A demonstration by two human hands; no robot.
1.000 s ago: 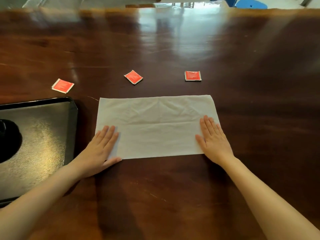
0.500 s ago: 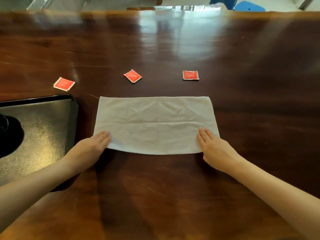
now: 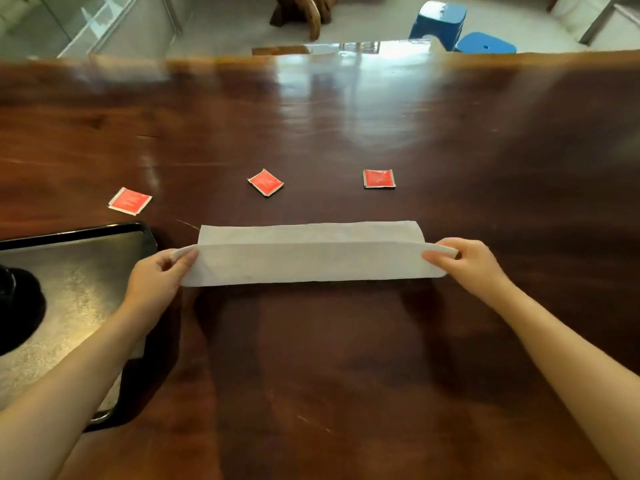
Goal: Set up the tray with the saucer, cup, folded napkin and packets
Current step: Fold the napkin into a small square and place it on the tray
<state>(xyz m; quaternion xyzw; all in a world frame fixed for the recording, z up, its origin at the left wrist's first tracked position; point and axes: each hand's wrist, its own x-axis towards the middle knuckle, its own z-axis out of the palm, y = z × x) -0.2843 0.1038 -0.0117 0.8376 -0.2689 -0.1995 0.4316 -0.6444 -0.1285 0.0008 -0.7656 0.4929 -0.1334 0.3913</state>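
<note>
Two hands are at work, and each one pinches an end of the white napkin (image 3: 311, 261). Your left hand (image 3: 157, 278) grips the lifted near edge at its left corner between thumb and fingers; your right hand (image 3: 471, 263) does the same at the right corner. Between your hands the napkin's near half stands raised and tilted toward the far half, which lies flat on the dark wooden table (image 3: 329, 375) just beyond your knuckles.

Left of your left hand, and partly under that forearm, sits the black tray (image 3: 86, 299); its near and left parts are cut off by the frame edge. On the tray, at the far left, a dark round object (image 3: 17, 306) shows only in part, and you cannot tell whether it is the saucer or the cup.

Beyond the napkin lie three red packets with pale edges, well apart from each other: one (image 3: 130, 201) beyond your left hand, just past the tray's far corner, one (image 3: 265, 182) ahead between your hands, and one (image 3: 378, 178) ahead and slightly left of your right hand. Their printing is too small to read.

Past the table's far edge, two blue stools (image 3: 450, 20) stand on a pale floor.
</note>
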